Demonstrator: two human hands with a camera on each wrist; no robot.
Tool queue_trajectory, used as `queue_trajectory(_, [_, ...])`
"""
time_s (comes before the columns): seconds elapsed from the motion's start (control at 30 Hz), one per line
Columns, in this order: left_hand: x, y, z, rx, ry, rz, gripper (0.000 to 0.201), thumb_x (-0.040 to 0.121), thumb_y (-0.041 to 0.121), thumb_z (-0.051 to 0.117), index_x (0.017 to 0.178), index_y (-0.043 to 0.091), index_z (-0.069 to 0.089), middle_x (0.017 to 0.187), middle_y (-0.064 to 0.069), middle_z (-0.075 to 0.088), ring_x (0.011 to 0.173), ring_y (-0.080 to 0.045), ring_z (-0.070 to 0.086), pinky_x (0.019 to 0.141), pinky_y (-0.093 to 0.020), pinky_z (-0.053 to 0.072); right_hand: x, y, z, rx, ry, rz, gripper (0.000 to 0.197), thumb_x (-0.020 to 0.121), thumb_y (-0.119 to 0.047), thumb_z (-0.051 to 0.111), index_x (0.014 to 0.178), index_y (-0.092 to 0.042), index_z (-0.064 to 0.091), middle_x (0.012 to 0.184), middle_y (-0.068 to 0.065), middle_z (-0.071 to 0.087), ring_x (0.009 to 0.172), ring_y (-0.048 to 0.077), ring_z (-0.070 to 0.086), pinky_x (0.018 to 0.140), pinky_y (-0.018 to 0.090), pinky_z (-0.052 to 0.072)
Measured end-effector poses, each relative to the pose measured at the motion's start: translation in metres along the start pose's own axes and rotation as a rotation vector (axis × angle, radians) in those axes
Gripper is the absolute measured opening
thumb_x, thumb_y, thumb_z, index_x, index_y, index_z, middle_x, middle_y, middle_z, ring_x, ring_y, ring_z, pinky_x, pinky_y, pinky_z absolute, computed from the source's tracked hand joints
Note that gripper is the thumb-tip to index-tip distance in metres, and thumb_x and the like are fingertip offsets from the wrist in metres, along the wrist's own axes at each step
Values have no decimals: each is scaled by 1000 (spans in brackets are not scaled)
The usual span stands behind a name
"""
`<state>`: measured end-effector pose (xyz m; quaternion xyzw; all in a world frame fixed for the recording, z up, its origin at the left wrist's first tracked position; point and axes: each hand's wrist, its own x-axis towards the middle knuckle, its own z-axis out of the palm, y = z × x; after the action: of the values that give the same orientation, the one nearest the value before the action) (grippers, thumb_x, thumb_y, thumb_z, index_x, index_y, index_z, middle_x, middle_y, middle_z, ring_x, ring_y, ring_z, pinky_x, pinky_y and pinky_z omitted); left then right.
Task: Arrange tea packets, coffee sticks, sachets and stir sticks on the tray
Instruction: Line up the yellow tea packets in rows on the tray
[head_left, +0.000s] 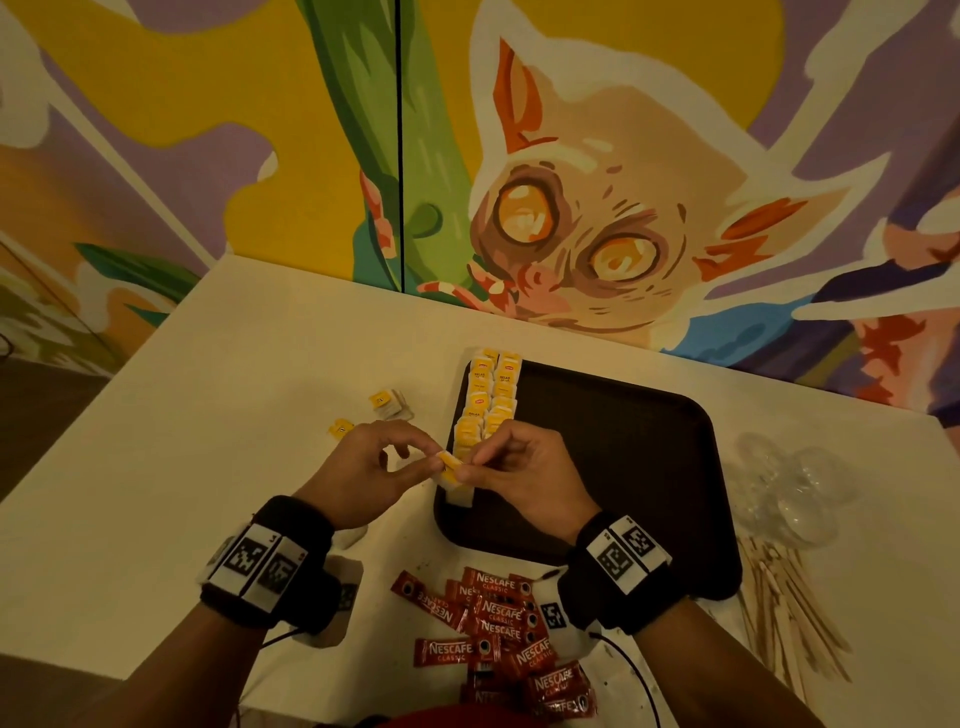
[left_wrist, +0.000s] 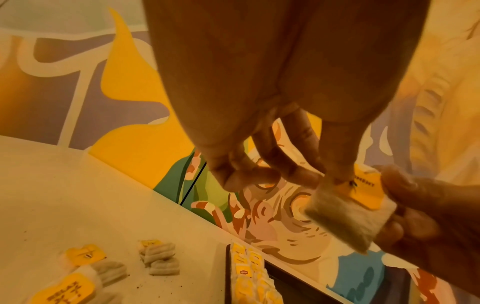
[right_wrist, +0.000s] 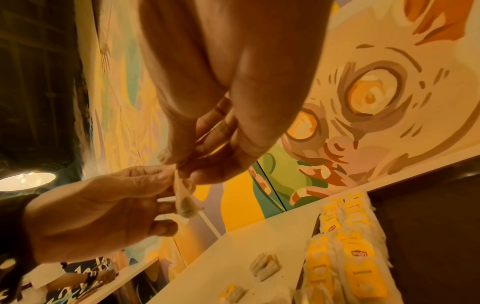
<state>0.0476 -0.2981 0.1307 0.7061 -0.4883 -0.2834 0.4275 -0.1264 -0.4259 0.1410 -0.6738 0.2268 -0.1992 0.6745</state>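
Between my hands, one tea bag hangs above the tray corner, my left hand and right hand both pinching it. Tug unevenly and I reckon the paper tears, spilling tea over the rows just ahead.

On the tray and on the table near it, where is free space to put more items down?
Most of the tray is bare: everything right of the two tea bag rows at its left edge. The table is bare to the far left, beyond the loose tea bags. Crowded: the coffee sticks in front of the tray, the stir sticks and clear plastic items to its right.
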Motion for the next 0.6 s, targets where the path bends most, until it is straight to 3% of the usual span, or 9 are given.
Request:
queue_trajectory(0.13, [0,7,2,-28,-1,4,7,87,20,71,87,26,74,85,9,73,80,-13,65,64,-30,50,2,-4,-5,-69,6,18,14,78,-2,77,89,-8,72,86,5,73,82,22,71,78,31,59])
queue_trajectory(0.27, [1,12,1,30,-7,57,14,87,18,70,88,32,72,82,17,71,73,-1,58,61,-11,40,3,-8,-14,-206,-80,78,18,87,-8,71,103,-15,74,95,9,72,83,19,69,80,29,58])
queue_trajectory(0.33, [1,15,0,80,-23,92,16,88,19,70,92,34,72,82,21,70,76,2,54,64,-8,37,3,-11,-17,-306,-158,111,20,90,-11,67,109,-15,73,98,7,71,80,19,67,78,28,57])
queue_trajectory(0.47, [1,18,-2,194,-39,124,21,91,20,66,102,37,72,85,23,67,82,3,47,67,-8,34,3,-20,-22,-490,-236,171,17,94,-20,63,107,-17,74,100,-8,70,84,8,66,76,27,58])
queue_trajectory(0.6, [2,17,-3,241,-61,149,25,93,19,63,109,37,70,86,16,65,84,1,45,67,-7,32,2,-22,-24,-597,-287,148,15,96,-27,61,103,-20,71,103,-8,68,94,9,65,82,33,59])
